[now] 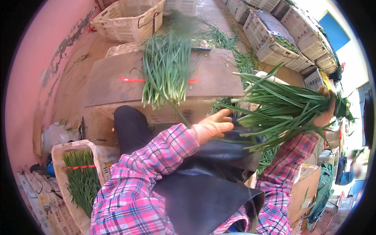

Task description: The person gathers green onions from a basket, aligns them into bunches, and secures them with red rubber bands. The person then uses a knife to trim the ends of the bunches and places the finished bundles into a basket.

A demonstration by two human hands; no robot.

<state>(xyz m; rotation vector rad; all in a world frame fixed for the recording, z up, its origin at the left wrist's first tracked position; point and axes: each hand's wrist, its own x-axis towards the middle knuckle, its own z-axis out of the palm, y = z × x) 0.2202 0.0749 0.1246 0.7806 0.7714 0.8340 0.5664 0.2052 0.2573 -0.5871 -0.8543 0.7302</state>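
Note:
My right hand point(326, 108) is closed around a thick bunch of long green leafy stalks point(282, 105), which look like garlic chives. The bunch is held sideways, its pale loose ends pointing left. My left hand point(216, 126) is spread beside those ends, over my lap, and I see nothing in its grip. On the brown board point(114, 73) before me lies another pile of chives point(167, 64), pale stem ends towards me and overhanging the near edge. A red tie strip point(129, 79) passes beneath that pile, its two ends showing either side.
A plastic crate point(97, 161) at my left holds chives bound with a red strip. A large crate point(129, 23) stands beyond the board. Loose leaves point(220, 38) litter the floor. Stacked crates point(264, 38) line the far right. A dark tool point(201, 48) lies at the board's far edge.

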